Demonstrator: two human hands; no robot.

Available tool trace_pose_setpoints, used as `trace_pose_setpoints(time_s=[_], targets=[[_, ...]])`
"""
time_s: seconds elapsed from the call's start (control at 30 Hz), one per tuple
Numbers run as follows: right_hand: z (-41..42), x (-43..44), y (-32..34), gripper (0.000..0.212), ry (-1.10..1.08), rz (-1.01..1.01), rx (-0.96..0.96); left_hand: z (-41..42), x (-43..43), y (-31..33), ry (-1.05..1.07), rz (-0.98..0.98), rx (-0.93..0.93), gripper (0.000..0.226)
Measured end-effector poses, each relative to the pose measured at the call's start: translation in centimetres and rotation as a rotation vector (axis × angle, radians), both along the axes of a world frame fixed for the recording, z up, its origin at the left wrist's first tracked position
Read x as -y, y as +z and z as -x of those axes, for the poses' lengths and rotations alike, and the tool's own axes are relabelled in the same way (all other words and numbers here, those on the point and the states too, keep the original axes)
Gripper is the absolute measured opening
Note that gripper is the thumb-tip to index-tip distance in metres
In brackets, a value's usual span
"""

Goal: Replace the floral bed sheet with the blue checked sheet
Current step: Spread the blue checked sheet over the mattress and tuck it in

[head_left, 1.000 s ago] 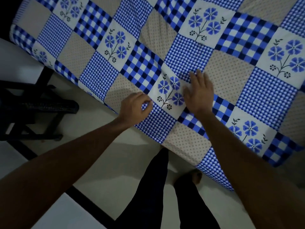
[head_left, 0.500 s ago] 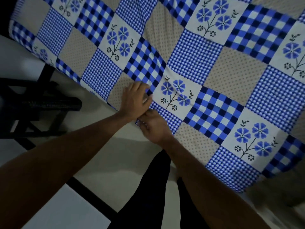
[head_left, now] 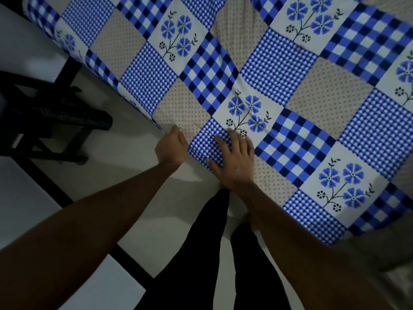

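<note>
The blue checked sheet (head_left: 279, 70), a patchwork of gingham, dotted beige and blue-flower squares, lies spread over the bed and fills the upper right of the head view. Its near edge hangs over the bed's side. My left hand (head_left: 171, 147) is at that edge with curled fingers gripping the sheet's hem. My right hand (head_left: 234, 159) lies flat with spread fingers on a small-check square at the edge, pressing the cloth down. No floral sheet is in view.
A dark chair or stand (head_left: 51, 121) is on the pale floor (head_left: 134, 182) left of the bed. My legs in dark trousers (head_left: 201, 253) stand close against the bed's side. A dark line (head_left: 55, 193) crosses the floor at lower left.
My right hand slid from the top of the sheet down to the edge, then came back onto the small-check square. My left hand shifted from on the sheet to gripping its hem.
</note>
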State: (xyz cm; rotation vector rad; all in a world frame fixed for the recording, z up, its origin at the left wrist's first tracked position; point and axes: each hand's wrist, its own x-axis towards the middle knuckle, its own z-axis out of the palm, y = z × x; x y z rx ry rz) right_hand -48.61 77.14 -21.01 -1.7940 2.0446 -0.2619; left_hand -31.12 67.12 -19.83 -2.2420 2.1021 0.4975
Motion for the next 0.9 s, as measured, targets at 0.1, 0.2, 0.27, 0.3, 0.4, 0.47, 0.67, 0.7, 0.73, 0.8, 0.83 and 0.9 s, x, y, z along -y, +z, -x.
trace_pose_setpoints(time_s=[0.1,0.2,0.27,0.3,0.4,0.47,0.67,0.7,0.73,0.8,0.83,0.9], targets=[[-0.7,-1.4,0.2,0.072,0.108,-0.010,0.017,-0.8,-2.4,-0.1,0.171,0.033,-0.005,0.035],[-1.1,-2.6,0.3,0.068,0.240,-0.006,0.056,-3.4,-3.3,-2.6,0.536,-0.068,-0.073,0.032],[-0.4,-2.7,0.4,0.061,0.285,0.076,0.124,-5.7,-3.5,-4.2,0.742,-0.256,-0.339,0.040],[0.3,-2.5,0.5,0.056,0.245,0.135,0.156,-6.0,-3.8,-4.2,0.820,-0.351,-0.496,0.036],[3.5,-0.8,0.7,0.051,-0.005,0.202,0.117,-4.1,-5.2,-3.2,0.815,-0.566,-0.711,0.029],[6.0,0.2,0.5,0.057,-0.144,0.171,0.041,-1.6,-6.3,-2.8,0.731,-0.636,-0.721,0.032],[6.3,-0.1,-0.6,0.075,0.036,-0.082,-0.140,3.5,-8.5,-4.6,0.732,-0.328,-0.842,0.032],[5.3,-0.6,-0.6,0.076,0.102,-0.088,-0.145,3.6,-8.5,-4.9,0.709,-0.280,-0.778,0.038],[4.3,-1.3,-0.6,0.077,0.146,-0.091,-0.146,3.5,-8.6,-5.5,0.675,-0.253,-0.707,0.047],[2.3,-2.7,-0.9,0.080,0.187,-0.085,-0.151,3.2,-8.6,-5.8,0.614,-0.232,-0.560,0.055],[1.5,-3.3,-1.1,0.080,0.198,-0.073,-0.143,3.1,-8.6,-5.3,0.591,-0.234,-0.481,0.056],[0.0,-4.4,-1.3,0.079,0.226,-0.044,-0.111,2.4,-8.9,-4.9,0.547,-0.249,-0.341,0.049]])
